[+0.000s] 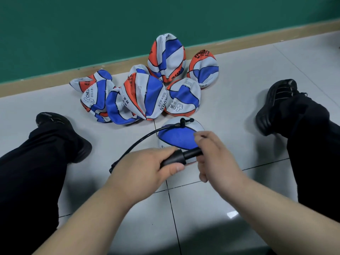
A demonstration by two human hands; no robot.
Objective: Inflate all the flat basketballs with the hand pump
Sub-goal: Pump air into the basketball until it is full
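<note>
A black hand pump (181,157) lies across my hands just above the floor. My left hand (145,168) grips its thicker barrel. My right hand (213,155) grips the handle end, which its fingers hide. A thin black hose (139,141) loops from the pump's left end up to a nozzle (183,122) plugged into a blue-and-white basketball (176,138) right behind my hands. Beyond it, a pile of several crumpled flat basketballs (145,96) in orange, blue and white lies near the wall.
I sit on a grey tiled floor (230,126) with my legs spread. My left shoe (55,122) and right shoe (276,103), both black, flank the balls. A green wall (110,30) with a tan skirting board (257,41) runs behind the pile.
</note>
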